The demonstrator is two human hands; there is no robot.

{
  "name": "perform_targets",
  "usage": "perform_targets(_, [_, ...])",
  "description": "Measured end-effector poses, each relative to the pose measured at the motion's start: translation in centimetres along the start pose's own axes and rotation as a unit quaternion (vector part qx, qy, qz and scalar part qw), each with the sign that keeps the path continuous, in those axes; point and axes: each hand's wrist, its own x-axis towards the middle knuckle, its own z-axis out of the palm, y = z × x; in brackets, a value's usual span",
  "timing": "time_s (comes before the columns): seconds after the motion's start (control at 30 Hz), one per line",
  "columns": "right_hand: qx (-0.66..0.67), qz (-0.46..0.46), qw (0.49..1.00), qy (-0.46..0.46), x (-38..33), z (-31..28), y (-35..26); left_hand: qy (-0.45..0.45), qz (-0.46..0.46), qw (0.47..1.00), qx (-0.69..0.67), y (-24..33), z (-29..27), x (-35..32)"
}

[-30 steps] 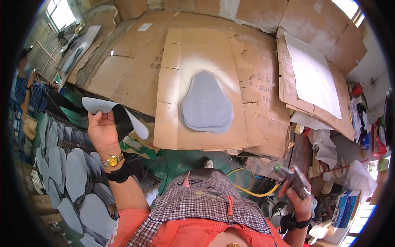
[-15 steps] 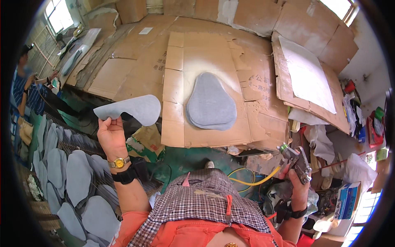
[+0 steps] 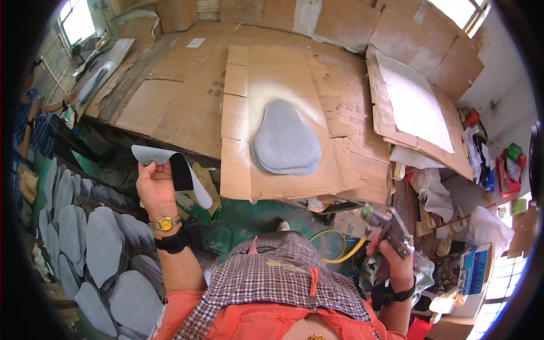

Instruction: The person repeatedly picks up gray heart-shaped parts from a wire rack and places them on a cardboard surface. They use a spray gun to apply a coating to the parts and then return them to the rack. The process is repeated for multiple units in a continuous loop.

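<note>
In my left hand (image 3: 155,192), fingers and thumb pinch one end of a thin grey fabric pad (image 3: 181,172). The pad hangs bent over, showing a black underside along its fold. My right hand (image 3: 398,262) is wrapped around the handle of a metal spray gun (image 3: 391,228) with a green part at its front; a yellow hose (image 3: 354,250) lies near it. Between the hands and farther off, a small stack of pear-shaped grey pads (image 3: 286,139) lies on a cardboard sheet (image 3: 237,136). Neither hand touches that stack.
Many similar grey pads (image 3: 105,246) hang or lie on a rack at the left. A cardboard-covered table (image 3: 170,107) fills the far side. To its right leans a panel with a white sheet (image 3: 416,102). At the far left a person (image 3: 39,122) is at work.
The pad in my left hand has bent downward, and its black underside now shows. My right hand and the spray gun have shifted slightly left and down. The stack stays on its cardboard.
</note>
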Motion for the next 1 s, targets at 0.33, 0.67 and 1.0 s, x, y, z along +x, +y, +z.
perform_targets(0.33, [-0.044, -0.052, 0.997, 0.047, 1.9, -0.2, -1.5, 0.015, -0.004, 1.000, 0.014, 0.5, -1.0, -1.6])
perform_targets(0.67, [-0.037, -0.068, 0.997, 0.003, 3.1, -2.5, -1.8, 0.030, -0.011, 0.999, 0.040, -0.1, -1.8, -2.5])
perform_targets(1.0, [-0.020, -0.021, 0.998, -0.052, 4.6, -8.9, -0.1, 0.051, 0.045, 0.997, 0.047, -0.7, 0.0, -3.7])
